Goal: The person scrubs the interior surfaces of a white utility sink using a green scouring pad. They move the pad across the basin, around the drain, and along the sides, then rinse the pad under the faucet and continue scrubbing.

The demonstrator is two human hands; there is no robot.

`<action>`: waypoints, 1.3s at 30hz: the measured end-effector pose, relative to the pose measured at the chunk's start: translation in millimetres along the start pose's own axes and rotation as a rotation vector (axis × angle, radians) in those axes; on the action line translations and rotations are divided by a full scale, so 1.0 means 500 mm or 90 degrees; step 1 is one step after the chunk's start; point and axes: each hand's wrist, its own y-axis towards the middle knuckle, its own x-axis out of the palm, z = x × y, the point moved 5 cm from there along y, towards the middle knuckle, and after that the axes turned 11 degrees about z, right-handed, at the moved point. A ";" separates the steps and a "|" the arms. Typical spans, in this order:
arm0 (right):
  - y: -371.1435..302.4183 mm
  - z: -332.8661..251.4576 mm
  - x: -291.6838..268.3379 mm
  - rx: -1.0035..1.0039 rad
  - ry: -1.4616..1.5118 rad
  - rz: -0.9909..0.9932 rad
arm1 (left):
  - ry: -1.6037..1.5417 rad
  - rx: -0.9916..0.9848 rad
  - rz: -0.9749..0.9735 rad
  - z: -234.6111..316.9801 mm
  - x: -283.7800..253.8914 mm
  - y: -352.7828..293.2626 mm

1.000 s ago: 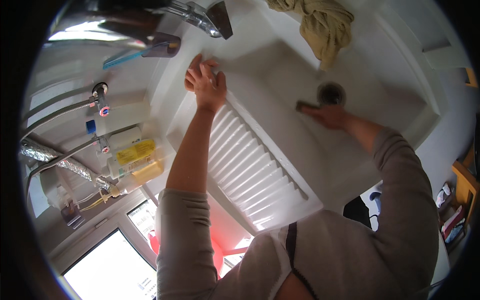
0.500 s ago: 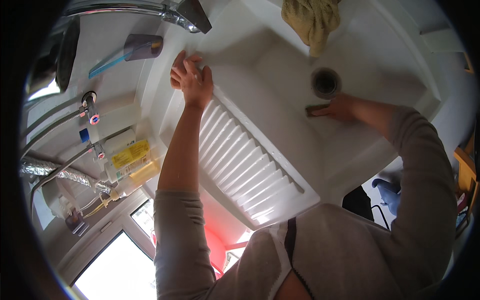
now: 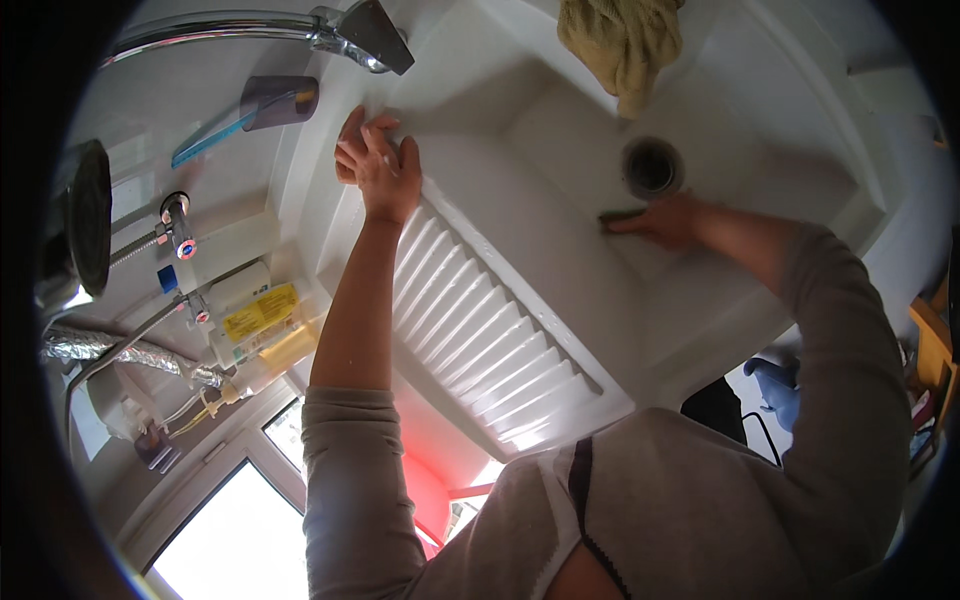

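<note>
A white sink (image 3: 560, 330) with a ribbed washboard slope (image 3: 490, 335) fills the middle. My left hand (image 3: 380, 170) rests on its rim at the top of the washboard, fingers loosely bent and apart, holding nothing. Down in the basin, my right hand (image 3: 665, 220) presses a thin, green-edged scouring pad (image 3: 618, 215) to the basin surface, just below the round drain (image 3: 652, 168). Most of the pad is hidden under the fingers.
A tan cloth (image 3: 625, 50) hangs over the far side of the basin. The chrome faucet (image 3: 360, 40) reaches in at upper left. Beside it stand a purple cup (image 3: 285, 103) with a blue-handled item, wall valves (image 3: 182, 235), and bottles (image 3: 262, 315) near the window.
My right hand has slid the scouring pad slightly left across the basin. The left hand stays on the rim, and the view has shifted a little.
</note>
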 end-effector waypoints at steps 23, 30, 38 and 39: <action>0.146 -0.043 0.052 0.353 0.638 0.352 | -0.027 -0.004 -0.005 0.005 -0.008 0.004; 0.142 -0.039 0.096 0.307 0.647 0.384 | -0.007 -0.010 -0.006 0.012 -0.003 0.006; 0.222 -0.003 0.071 0.302 0.604 0.391 | 0.008 -0.014 0.001 0.009 -0.001 0.007; 0.194 -0.009 0.092 0.288 0.568 0.372 | 0.011 -0.010 0.002 0.001 -0.009 0.009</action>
